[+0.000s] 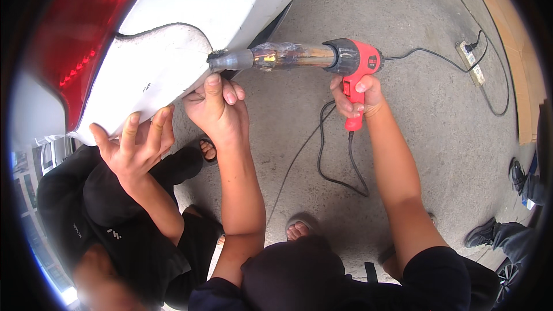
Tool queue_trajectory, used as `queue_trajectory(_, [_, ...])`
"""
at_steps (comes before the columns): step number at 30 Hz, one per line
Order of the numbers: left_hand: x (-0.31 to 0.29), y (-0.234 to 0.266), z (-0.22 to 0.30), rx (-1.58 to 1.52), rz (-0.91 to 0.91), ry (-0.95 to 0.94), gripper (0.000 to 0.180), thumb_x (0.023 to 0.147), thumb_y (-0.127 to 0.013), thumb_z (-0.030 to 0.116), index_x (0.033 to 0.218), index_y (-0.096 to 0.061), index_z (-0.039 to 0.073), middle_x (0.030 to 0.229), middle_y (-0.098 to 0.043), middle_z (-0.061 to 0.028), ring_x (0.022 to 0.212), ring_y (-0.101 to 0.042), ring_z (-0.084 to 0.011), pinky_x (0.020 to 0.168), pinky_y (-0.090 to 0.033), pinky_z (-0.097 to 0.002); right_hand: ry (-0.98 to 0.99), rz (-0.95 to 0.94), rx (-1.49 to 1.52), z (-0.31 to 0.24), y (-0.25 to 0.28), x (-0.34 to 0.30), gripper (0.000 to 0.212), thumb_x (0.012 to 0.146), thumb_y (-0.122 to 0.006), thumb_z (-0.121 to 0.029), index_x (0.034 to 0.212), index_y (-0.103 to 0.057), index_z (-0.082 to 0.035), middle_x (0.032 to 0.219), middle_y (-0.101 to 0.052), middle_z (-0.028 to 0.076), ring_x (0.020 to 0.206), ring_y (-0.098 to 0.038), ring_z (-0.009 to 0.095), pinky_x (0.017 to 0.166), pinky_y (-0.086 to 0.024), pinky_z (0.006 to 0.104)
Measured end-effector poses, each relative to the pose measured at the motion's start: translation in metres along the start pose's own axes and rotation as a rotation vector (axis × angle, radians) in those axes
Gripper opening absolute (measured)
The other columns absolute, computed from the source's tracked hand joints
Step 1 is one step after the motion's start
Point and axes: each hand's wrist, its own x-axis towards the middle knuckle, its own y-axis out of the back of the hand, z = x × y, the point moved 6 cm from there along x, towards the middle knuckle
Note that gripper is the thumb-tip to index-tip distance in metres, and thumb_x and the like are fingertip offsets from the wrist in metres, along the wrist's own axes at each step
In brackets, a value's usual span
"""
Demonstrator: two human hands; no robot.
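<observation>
Heat gun, red and black with a long, heat-stained metal nozzle, sits in the right hand, whose fingers and thumb are wrapped firmly about its upright handle. From above that hand the nozzle runs level toward the left, its narrow tip lying just above the left thumb, at the edge of a white car panel. Whether the tip touches the panel cannot be told.

Directly beneath the tip is the left hand, its thumb raised and its fingers curled at the panel's lower edge; whether it pinches that edge or merely rests against it cannot be made out. A wavy, dark-edged line crosses the white surface above and to the left of this hand, and a red tail light lies farther left.

Just left of the left hand, a co-worker's hand has its fingertips spread against the panel's underside; that person, in black clothes, is low down beside the left forearm. Below the right hand, a black cord drops from the handle and loops over the concrete floor. Well to the right of the right hand lies a white power strip with a plug in it.
</observation>
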Motion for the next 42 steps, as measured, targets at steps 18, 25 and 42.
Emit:
queue_trajectory(18, [0.003,0.000,-0.002,0.018,0.016,0.015,0.015,0.100,-0.067,0.012,0.103,-0.062,-0.002,0.084,-0.064,-0.0036,0.053,-0.046,-0.0062,0.048,-0.043,-0.0222,0.013,-0.029,0.082,0.004,0.001,-0.005,0.057,0.076,-0.059,-0.021,0.125,-0.060,0.007,0.069,-0.061,0.021,0.035,-0.039,0.011,0.032,-0.037,0.0308])
queue_trajectory(25, [0.003,0.002,-0.003,-0.045,0.100,0.027,0.012,0.093,-0.072,0.004,0.099,-0.064,-0.003,0.075,-0.064,-0.0060,0.048,-0.051,-0.0099,0.043,-0.050,-0.0262,0.026,-0.013,0.101,0.005,0.000,0.000,0.058,0.071,-0.061,-0.023,0.119,-0.063,0.009,0.069,-0.062,0.022,0.034,-0.039,0.012,0.032,-0.039,0.0311])
queue_trajectory(42, [0.004,0.005,-0.005,-0.055,0.115,0.035,0.016,0.093,-0.070,0.001,0.105,-0.062,-0.006,0.079,-0.065,-0.0085,0.048,-0.051,-0.0108,0.043,-0.050,-0.0262,0.025,-0.054,0.102,0.007,-0.014,-0.006,0.058,0.073,-0.061,-0.023,0.121,-0.061,0.010,0.069,-0.062,0.022,0.035,-0.040,0.012,0.032,-0.039,0.0316])
